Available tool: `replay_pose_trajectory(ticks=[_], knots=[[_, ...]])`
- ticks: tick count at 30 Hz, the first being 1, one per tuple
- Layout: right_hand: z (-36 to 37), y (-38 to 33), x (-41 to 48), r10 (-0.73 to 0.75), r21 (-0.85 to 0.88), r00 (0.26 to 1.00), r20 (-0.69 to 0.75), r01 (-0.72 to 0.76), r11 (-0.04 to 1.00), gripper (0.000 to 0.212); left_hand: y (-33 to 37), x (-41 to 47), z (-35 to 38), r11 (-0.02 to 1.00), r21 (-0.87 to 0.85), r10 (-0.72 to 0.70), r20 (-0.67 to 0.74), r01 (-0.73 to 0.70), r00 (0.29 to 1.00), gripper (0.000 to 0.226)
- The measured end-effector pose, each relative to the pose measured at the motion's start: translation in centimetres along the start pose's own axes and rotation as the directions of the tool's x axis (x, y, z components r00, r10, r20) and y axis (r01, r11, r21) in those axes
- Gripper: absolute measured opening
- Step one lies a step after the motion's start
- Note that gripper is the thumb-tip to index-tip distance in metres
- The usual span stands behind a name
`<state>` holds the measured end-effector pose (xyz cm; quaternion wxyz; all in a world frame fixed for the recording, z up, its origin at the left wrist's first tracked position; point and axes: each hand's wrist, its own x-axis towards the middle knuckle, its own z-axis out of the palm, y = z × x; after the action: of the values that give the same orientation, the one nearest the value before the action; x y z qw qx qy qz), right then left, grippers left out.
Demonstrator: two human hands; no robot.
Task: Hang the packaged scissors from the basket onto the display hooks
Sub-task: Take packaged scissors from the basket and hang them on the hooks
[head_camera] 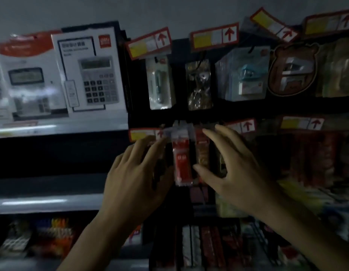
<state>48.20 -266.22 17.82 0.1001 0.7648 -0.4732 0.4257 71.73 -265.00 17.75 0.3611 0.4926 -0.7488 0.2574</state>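
A dark display rack (267, 112) hung with packaged goods is being faced, with a pale shelf (58, 130) of white boxed calculators (91, 71) lying beyond its left edge. Both bare hands are being raised to the rack's middle row of hooks, near its left edge. The left hand (134, 178) is being held palm to the rack with fingers spread and loosely curled; its fingertips are lying against the left edge of a narrow red-and-clear packet of scissors (182, 161), up by the clear hang tab, though a firm grip cannot be told through the blur. The right hand (236, 173) is being held wide open, fingers fanned upward and thumb stretched leftward, the thumb tip (198, 168) just touching or just beside the packet's right edge; nothing is being enclosed by it. The packet is hanging upright, its long axis running vertically, its tab at the top by a red-bordered yellow price tag (144, 134). Both forearms are reaching up from the bottom edge of the view, converging on the packet. A brownish packet (203, 153) is hanging just to its right.
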Motion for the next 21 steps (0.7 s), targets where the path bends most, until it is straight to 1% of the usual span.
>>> replay_pose_trajectory(ticks=[3,5,8,11,13,15,16,18,21], knots=[[1.9,-1.2,-3.5,-0.031,0.027,0.999,0.036,0.03,0.999,0.074,-1.1,-5.4,0.3,0.996,0.008,-0.09,0.032,0.089,0.995,0.065],[3.2,-1.8,-5.9,-0.076,0.112,0.995,0.066,0.068,0.991,0.067,-1.2,-9.4,0.3,0.983,0.007,-0.182,0.07,0.182,0.981,0.066],[5.7,-2.3,-9.4,-0.129,0.239,0.988,0.087,0.105,0.965,0.054,-0.5,-15.7,-0.4,0.943,-0.02,-0.329,0.11,0.333,0.938,0.068],[8.5,-2.4,-12.3,-0.176,0.351,0.969,0.173,0.107,0.93,0.05,1.0,-21.4,-1.1,0.884,0.028,-0.467,0.084,0.467,0.88,0.058],[10.2,-2.4,-14.2,-0.228,0.439,0.943,0.242,0.103,0.892,0.04,2.5,-25.1,-1.5,0.814,0.101,-0.579,0.059,0.573,0.813,0.052],[12.1,-2.5,-16.3,-0.325,0.525,0.907,0.267,0.146,0.839,0.024,4.8,-28.9,-1.8,0.735,0.19,-0.668,0.041,0.651,0.743,0.051],[13.1,-2.5,-17.5,-0.371,0.565,0.887,0.276,0.163,0.809,0.022,6.2,-30.8,-1.9,0.688,0.227,-0.712,0.029,0.689,0.701,0.049],[15.1,-2.5,-20.2,-0.436,0.637,0.846,0.307,0.157,0.755,0.029,9.3,-34.8,-2.3,0.575,0.291,-0.799,0.001,0.765,0.601,0.042],[17.5,-3.0,-24.7,-0.533,0.72,0.764,0.363,0.133,0.681,0.037,14.7,-40.9,-3.6,0.387,0.386,-0.905,-0.013,0.837,0.425,0.039]])
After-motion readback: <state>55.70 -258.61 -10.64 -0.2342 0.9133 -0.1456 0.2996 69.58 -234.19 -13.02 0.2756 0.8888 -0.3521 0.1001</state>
